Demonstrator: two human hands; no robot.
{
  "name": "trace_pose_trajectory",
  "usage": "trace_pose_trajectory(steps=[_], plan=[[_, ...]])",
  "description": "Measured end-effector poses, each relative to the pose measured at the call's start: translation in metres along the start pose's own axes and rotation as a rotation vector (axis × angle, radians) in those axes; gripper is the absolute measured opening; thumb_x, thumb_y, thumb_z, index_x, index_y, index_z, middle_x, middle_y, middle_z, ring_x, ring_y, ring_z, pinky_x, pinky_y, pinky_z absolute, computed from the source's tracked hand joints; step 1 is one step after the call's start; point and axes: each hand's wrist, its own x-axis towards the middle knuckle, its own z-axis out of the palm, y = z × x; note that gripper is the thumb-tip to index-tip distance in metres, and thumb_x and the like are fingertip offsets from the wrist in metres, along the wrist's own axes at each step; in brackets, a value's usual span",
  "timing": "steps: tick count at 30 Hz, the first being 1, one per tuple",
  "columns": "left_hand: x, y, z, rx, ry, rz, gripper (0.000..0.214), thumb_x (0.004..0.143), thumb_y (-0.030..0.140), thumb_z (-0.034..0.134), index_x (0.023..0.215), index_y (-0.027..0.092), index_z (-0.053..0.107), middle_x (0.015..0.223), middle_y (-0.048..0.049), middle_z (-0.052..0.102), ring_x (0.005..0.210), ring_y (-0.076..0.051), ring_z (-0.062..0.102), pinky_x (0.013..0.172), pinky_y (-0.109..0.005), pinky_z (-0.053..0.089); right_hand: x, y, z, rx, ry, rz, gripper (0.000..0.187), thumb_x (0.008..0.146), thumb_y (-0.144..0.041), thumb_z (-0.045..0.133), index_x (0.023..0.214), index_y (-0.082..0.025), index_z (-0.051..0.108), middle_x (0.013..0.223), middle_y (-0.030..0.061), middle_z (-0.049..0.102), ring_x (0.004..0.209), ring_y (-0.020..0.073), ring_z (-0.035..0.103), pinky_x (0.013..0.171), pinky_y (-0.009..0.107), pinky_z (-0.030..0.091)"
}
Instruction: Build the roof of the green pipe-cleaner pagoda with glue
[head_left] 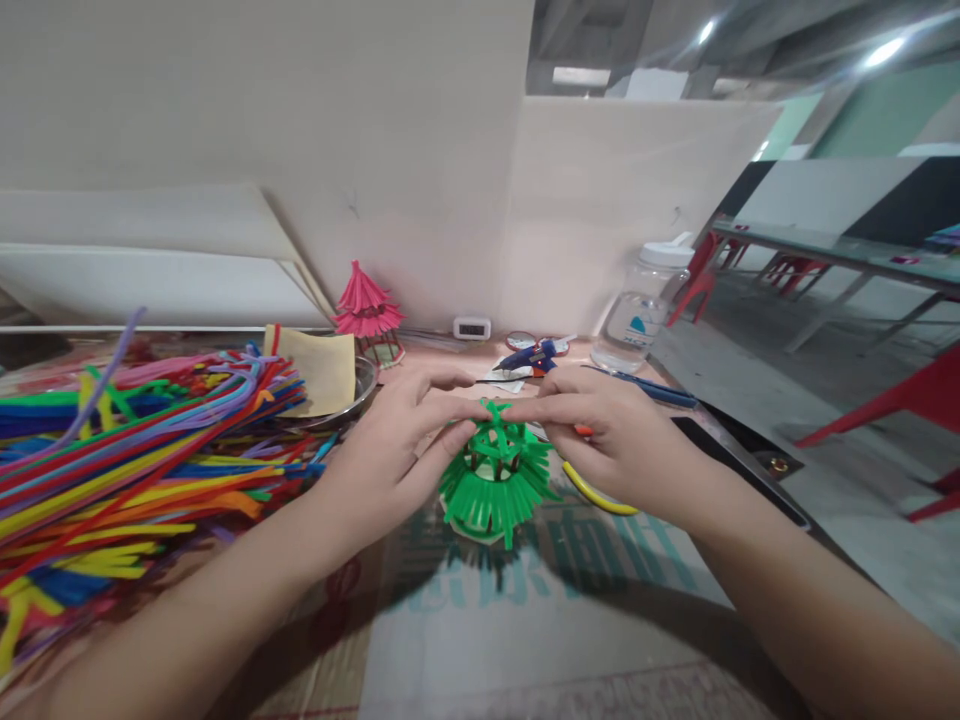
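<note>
A small green pavilion model (pixel 496 500), made of fuzzy pipe cleaners in layered roofs on short dark posts, stands in the middle of the work surface. My left hand (pixel 405 440) is at its left side, index fingertip on the top tuft and thumb against the upper tier. From the other side my right hand (pixel 607 430) meets it, its index fingertip touching the same top pieces. Both hands have their fingers bent around the upper tier. Exactly what the fingertips pinch is partly hidden. Just under the right hand lies a tool with a yellow handle (pixel 596 490).
Many coloured pipe cleaners (pixel 150 440) are heaped at left, beside a metal bowl (pixel 365 385) with yellow paper (pixel 315 370). Behind stand a pink pavilion model (pixel 370 310), a small digital clock (pixel 472 328), a blue glue gun (pixel 532 355) and a water bottle (pixel 637 310). A phone (pixel 739 470) lies right.
</note>
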Motion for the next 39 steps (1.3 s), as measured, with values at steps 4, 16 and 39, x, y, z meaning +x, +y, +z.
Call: trace_pose_trajectory(steps=[4,16,39], plan=[[-0.001,0.0,0.002,0.078,0.023,0.065,0.025,0.101,0.021,0.048,0.113,0.021,0.069,0.128,-0.0079,0.058,0.124,-0.022,0.054,0.108,-0.039,0.042,0.0,0.002,0.003,0.006,-0.003,-0.004,0.038,0.089,-0.004,0.049,0.107,-0.02,0.078,0.086,0.0058,0.065,0.083,0.0186,0.058,0.072,0.031,0.044],[-0.002,-0.003,0.001,0.122,-0.019,0.055,0.024,0.102,0.024,0.047,0.112,0.024,0.069,0.13,-0.0074,0.058,0.125,-0.024,0.054,0.107,-0.042,0.042,0.004,0.005,-0.003,0.01,0.024,0.103,0.026,0.094,-0.014,0.051,0.112,-0.018,0.07,0.096,0.0056,0.072,0.084,0.0167,0.063,0.073,0.029,0.046],[0.001,0.0,-0.026,-0.105,-0.11,-0.022,0.043,0.094,0.039,0.064,0.135,0.032,0.053,0.138,-0.0016,0.06,0.129,-0.022,0.055,0.112,-0.035,0.042,0.007,0.009,0.016,0.048,-0.139,-0.028,0.016,0.092,-0.011,0.061,0.088,-0.018,0.075,0.088,0.0045,0.074,0.085,0.0182,0.064,0.074,0.029,0.044]])
